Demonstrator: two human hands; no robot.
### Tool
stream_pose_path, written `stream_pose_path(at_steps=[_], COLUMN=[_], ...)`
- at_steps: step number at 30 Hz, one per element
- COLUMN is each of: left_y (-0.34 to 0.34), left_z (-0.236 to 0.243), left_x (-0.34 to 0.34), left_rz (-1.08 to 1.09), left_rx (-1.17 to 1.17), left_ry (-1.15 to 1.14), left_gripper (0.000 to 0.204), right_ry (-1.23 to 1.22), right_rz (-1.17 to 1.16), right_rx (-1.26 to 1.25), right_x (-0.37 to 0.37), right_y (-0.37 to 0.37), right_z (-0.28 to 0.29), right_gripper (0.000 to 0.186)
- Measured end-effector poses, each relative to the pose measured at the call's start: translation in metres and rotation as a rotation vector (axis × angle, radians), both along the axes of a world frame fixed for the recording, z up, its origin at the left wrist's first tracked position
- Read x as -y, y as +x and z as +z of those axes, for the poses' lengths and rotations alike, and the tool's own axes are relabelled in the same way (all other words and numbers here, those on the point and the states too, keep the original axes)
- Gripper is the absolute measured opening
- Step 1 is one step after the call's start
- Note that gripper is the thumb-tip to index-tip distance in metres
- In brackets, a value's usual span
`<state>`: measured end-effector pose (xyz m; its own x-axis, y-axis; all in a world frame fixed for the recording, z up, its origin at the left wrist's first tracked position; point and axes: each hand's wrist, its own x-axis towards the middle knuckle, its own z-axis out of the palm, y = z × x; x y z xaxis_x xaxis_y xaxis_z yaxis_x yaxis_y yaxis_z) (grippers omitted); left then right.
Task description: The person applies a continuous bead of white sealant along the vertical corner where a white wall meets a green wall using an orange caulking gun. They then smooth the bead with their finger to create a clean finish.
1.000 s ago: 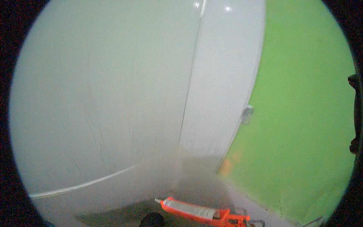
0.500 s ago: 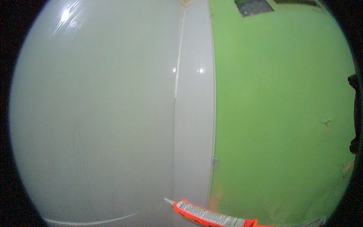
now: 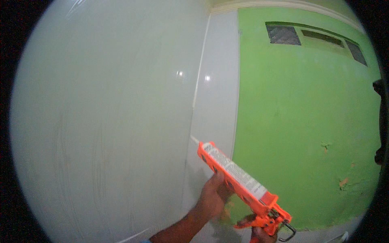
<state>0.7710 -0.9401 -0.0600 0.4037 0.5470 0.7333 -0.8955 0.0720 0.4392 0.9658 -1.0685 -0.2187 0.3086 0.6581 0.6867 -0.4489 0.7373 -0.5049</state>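
- The orange caulking gun (image 3: 243,184) now stands much higher in the head view than a second ago, when only its barrel lay along the lower edge; both hands have come into sight with it.
- The view itself has swung upward along the corner: the floor strip seen a second ago is gone, and the vent grilles (image 3: 312,36) high in the green wall (image 3: 308,121) now show.
- The pale nozzle (image 3: 195,140) of the gun points up and to the left and sits at, or just beside, the vertical seam (image 3: 198,81) where the large glossy white panel (image 3: 105,121) meets the narrow white strip (image 3: 219,101). Whether the tip touches the seam cannot be told.
- Judging from that, the bead work is placed at mid-height on the seam, with the long stretch above the tip not yet reached.
- The left hand (image 3: 214,197) is under the barrel with its grip curled around the tube, steadying it.
- The right hand (image 3: 261,233) is at the handle and trigger at the lower edge; only a little of it shows, and its grip appears closed on the handle, though how hard the trigger is pressed cannot be told.
- Around the work: two bright light reflections lie on the white surfaces near the seam, and the green wall has a few chipped, orange-brown spots (image 3: 343,183) low on the right.
- Nothing stands between the nozzle and the seam; the gun's own barrel and the left hand hide the part of the corner below the tip.
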Motion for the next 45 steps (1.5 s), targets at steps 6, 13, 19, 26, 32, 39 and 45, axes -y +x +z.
stream_pose_path(at_steps=[6, 13, 19, 26, 32, 39, 45], left_y=[0.032, 0.02, 0.013, 0.018, 0.022, 0.024, 0.017], left_z=[0.057, 0.129, 0.162, 0.179, 0.184, 0.192, 0.197], left_x=[-0.022, -0.03, -0.043, -0.058, -0.067, -0.078, -0.077], left_rz=[-0.029, 0.172, 0.278, 0.298, 0.323, 0.325, 0.287], left_rx=[0.128, 0.173, 0.187, 0.244, 0.241, 0.256, 0.214], left_ry=[-0.038, 0.034, -0.038, -0.079, -0.085, -0.106, -0.109], left_gripper=[0.057, 0.049, 0.036, 0.033, 0.032, 0.028, 0.036], right_ry=[0.047, 0.188, 0.293, 0.335, 0.333, 0.292, 0.282], right_rz=[-0.336, 0.004, 0.055, 0.09, 0.087, 0.027, 0.094], right_rx=[0.402, 0.47, 0.428, 0.392, 0.383, 0.386, 0.329], right_x=[-0.03, -0.074, -0.111, -0.128, -0.134, -0.136, -0.132], right_y=[-0.017, -0.05, -0.067, -0.06, -0.058, -0.064, -0.074], right_z=[0.068, 0.139, 0.154, 0.168, 0.17, 0.179, 0.183], right_gripper=[0.068, 0.085, 0.075, 0.058, 0.052, 0.056, 0.058])
